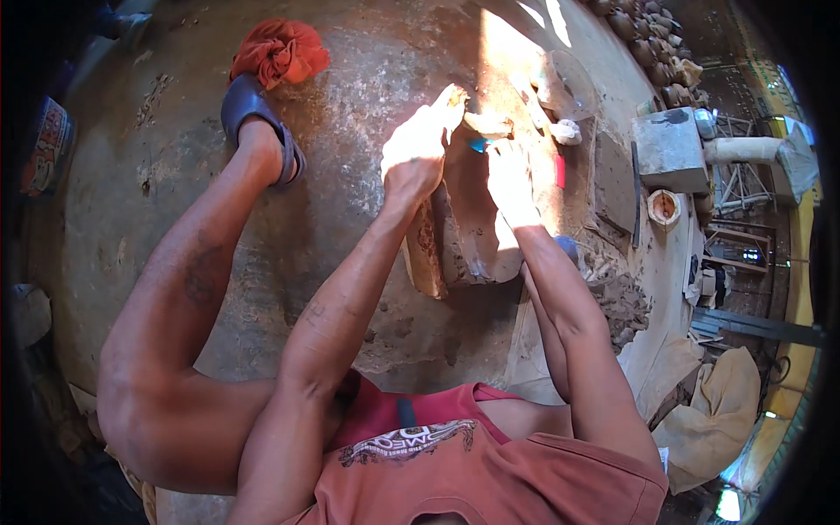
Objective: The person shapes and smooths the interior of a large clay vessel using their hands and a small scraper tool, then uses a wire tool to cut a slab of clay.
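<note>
A brown clay block (477,249) with a smooth, wet-looking top lies on the floor in front of me. Along its left side stands a rough wooden board (425,254). My left hand (413,156) is closed over the far part of that board, washed out by sunlight. Over the block's far right part, my right hand (512,175) has its fingers curled down. A small teal piece (479,144) shows beside its fingertips; glare hides whether the fingers hold it. Just beyond lies a pale, clay-smeared lump (488,125).
Right of the block are a pink-red piece (560,171), a clear plastic sheet (573,83), a dark slab (615,184) and crumbled clay (617,293). A grey block (669,149) stands farther right. My left foot wears a blue clog (245,109) beside a red cloth (280,52).
</note>
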The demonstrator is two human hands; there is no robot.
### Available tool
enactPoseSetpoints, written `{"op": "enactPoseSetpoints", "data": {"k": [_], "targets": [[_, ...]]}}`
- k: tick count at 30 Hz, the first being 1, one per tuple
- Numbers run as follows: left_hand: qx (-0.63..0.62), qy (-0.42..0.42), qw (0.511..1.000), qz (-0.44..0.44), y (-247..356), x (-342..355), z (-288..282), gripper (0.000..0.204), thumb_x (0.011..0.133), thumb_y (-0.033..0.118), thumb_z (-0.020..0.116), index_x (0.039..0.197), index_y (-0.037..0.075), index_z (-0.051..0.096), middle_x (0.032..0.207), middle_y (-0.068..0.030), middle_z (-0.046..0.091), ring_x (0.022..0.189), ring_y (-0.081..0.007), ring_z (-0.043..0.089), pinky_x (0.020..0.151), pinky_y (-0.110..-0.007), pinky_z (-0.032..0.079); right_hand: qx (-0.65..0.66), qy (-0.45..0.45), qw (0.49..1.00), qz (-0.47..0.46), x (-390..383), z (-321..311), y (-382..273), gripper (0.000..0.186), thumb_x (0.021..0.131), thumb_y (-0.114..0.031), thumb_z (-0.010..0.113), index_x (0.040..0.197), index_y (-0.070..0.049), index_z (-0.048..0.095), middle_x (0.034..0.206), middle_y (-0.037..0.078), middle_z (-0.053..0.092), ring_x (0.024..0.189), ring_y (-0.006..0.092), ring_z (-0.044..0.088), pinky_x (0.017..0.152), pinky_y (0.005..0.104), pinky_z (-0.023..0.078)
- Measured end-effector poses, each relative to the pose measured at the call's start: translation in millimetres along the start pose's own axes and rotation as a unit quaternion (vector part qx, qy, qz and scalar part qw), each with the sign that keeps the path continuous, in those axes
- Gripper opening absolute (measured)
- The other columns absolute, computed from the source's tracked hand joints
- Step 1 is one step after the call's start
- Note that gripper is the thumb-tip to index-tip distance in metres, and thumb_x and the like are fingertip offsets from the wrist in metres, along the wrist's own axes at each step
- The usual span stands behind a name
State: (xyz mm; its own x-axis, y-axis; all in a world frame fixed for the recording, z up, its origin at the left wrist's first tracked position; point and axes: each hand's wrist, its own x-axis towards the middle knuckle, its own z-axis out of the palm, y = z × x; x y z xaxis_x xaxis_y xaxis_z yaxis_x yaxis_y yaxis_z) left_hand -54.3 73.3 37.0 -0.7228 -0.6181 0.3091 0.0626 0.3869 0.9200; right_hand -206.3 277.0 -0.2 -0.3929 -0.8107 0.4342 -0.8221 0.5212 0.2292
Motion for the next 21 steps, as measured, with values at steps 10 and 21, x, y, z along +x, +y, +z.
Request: {"op": "enactPoseSetpoints", "data": {"k": [10, 21], "targets": [[0.085, 0.02, 0.994, 0.066, 10, -3, 7, 0.02, 0.103, 0.016, 0.047, 0.101, 0.003, 0.062, 0.094, -0.0182, 0.064, 0.084, -0.0407, 0.064, 0.075, -0.047, 0.051, 0.195, -0.219, 0.953, 0.07, -72, 11, -9, 0.018, 0.085, -0.013, 0.066, 0.102, -0.008, 0.068, 0.102, 0.013, 0.063, 0.096, 0.0305, 0.062, 0.082, 0.0427, 0.051], [0.217, -0.112, 0.969, -0.03, 4, -3, 1, 0.022, 0.1, 0.016, 0.053, 0.108, 0.003, 0.069, 0.101, -0.0145, 0.073, 0.086, -0.0352, 0.07, 0.076, -0.043, 0.056, 0.163, -0.442, 0.882, 0.022, -74, -149, -85, 0.017, 0.072, -0.001, 0.065, 0.086, -0.004, 0.073, 0.097, 0.016, 0.064, 0.103, 0.0366, 0.062, 0.099, 0.0425, 0.052]]}}
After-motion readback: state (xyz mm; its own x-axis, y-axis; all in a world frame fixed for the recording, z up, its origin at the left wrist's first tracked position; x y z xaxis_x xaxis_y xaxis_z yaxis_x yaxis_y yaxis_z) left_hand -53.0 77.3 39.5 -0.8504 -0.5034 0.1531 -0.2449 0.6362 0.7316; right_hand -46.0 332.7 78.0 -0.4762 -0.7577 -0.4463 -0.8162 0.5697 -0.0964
